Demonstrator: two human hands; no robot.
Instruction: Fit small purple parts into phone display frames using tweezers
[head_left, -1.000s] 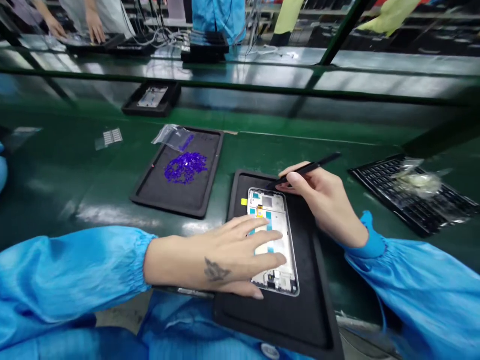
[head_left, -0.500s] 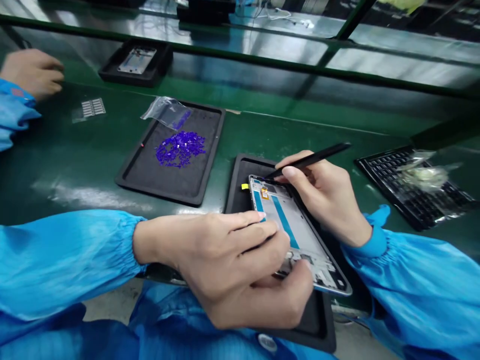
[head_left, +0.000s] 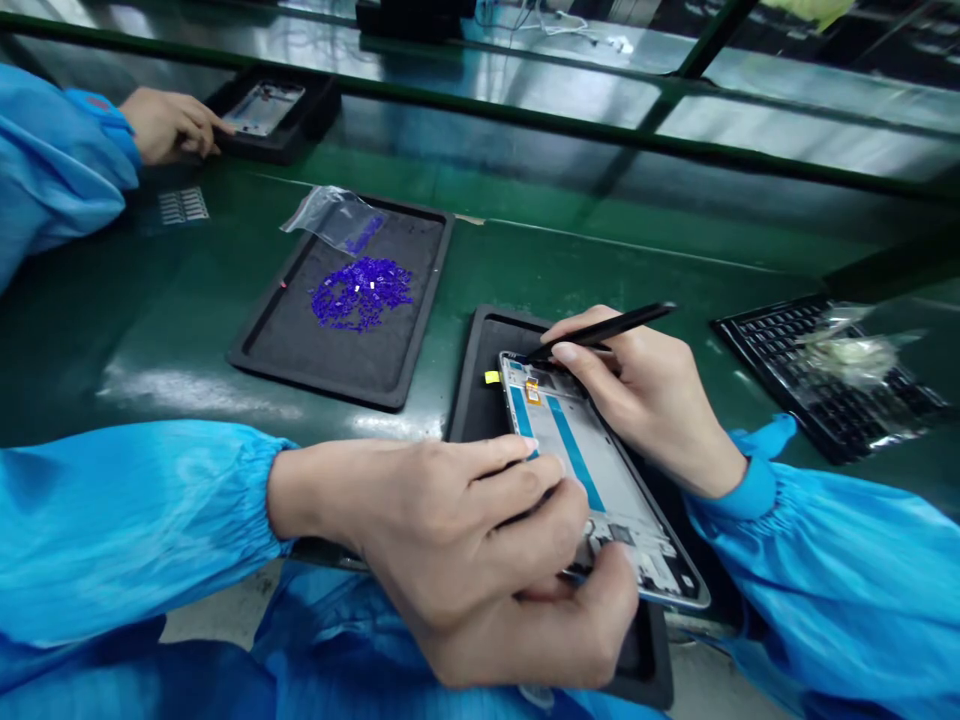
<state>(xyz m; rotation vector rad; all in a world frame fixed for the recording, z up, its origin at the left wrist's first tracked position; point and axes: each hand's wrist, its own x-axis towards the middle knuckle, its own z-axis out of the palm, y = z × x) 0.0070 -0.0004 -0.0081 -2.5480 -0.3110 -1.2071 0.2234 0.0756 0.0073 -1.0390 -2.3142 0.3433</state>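
My left hand (head_left: 480,540) is closed around the near left edge of a phone frame (head_left: 600,470), a silver-rimmed panel with blue strips, tilted up off a black tray (head_left: 487,350). My right hand (head_left: 645,395) grips thin black tweezers (head_left: 607,328) like a pen. Their tip touches the frame's top end beside a small orange part (head_left: 532,389). A yellow tab (head_left: 491,377) sits at the frame's upper left corner.
A second black tray (head_left: 300,345) to the left holds a pile of small purple pieces (head_left: 362,292) and a clear bag (head_left: 334,218). A black grid tray (head_left: 810,380) with a plastic bag lies right. Another person's hand (head_left: 169,122) touches a tray with a phone frame at far left.
My left hand went from lying flat on the phone frame to gripping its edge and tilting it up. The tweezers' tip came down to the frame's top. The other person's hand reached the far tray.
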